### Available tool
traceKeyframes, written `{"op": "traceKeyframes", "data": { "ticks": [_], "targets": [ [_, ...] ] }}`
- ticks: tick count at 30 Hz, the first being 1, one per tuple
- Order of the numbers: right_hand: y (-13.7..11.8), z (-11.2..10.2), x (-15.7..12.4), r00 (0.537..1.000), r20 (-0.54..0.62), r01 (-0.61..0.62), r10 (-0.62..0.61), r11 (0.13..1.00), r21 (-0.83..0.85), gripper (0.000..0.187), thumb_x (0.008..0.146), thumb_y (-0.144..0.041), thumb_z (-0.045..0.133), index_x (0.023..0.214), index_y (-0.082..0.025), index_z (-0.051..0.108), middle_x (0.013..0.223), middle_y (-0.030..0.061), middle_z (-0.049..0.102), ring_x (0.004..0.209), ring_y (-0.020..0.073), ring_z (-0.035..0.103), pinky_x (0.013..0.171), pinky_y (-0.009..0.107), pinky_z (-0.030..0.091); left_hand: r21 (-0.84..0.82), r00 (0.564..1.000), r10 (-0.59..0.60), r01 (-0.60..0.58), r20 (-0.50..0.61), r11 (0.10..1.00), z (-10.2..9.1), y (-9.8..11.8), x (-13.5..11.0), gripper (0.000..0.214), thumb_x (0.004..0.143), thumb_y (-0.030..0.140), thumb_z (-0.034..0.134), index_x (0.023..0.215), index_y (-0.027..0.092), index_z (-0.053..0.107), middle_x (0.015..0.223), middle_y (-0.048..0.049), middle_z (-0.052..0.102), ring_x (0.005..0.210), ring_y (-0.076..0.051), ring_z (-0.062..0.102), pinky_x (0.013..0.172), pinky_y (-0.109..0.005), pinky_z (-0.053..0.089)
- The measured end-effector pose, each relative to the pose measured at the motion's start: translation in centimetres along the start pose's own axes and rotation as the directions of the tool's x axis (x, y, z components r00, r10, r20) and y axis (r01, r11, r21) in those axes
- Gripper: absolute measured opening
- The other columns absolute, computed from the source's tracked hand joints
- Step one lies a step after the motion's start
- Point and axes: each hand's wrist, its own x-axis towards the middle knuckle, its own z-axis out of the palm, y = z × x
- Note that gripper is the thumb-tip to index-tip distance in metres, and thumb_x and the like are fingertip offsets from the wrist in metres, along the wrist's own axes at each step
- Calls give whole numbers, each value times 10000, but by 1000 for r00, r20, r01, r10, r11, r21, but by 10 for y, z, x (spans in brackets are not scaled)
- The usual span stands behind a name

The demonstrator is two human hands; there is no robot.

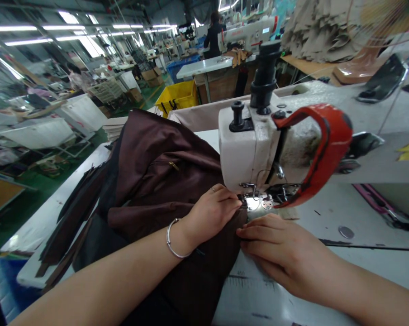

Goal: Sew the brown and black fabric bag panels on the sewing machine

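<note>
Dark brown fabric (170, 190), a sewn piece with a small gold zipper pull (173, 165), lies bunched on the sewing machine's bed. My left hand (213, 210), with a silver bangle on the wrist, is closed, its fingertips pinching the fabric just left of the presser foot. Across from it, my right hand (282, 253) rests with fingers stretched out, the tips touching the fabric's right edge; its thumb is hard to make out. The white sewing machine (240, 154) stands over the fabric, its lamp lighting the needle area. The fabric partly hides the needle point.
A red curved guard (330, 140) arches off the machine head. Dark strips (75, 213) hang over the table's left side. Beyond are a yellow bin (179, 95), a fan (360, 68), stacked fabric pieces (316, 31) and another sewing machine (248, 32). A person (213, 36) is in the background.
</note>
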Motion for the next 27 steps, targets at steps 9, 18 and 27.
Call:
{"op": "traceKeyframes", "data": {
  "ticks": [9,18,27],
  "targets": [
    [8,3,-9,987,-136,-98,81,988,-123,315,950,-171,525,1243,-212,631,1257,53,665,1169,197,607,1019,397,520,17,1000,16,-16,4,1000,-2,3,2,217,1017,230,488,948,173,685,992,-30,707,964,-163,619,931,-296,483],
    [15,6,-8,974,-147,-202,170,948,-244,406,939,-252,527,1333,-176,589,1366,124,590,1163,288,627,957,484,570,54,1000,22,-22,14,998,1,2,0,252,1031,248,452,964,178,684,1022,-44,700,982,-170,622,928,-316,502],
    [16,8,-10,975,-136,-207,177,944,-256,398,936,-255,520,1321,-187,595,1414,113,554,1202,293,604,955,475,571,-10,996,0,1,89,1000,-3,4,-1,236,1030,199,439,1067,188,672,1145,-35,697,1047,-166,626,1006,-334,483]
  ]
}}
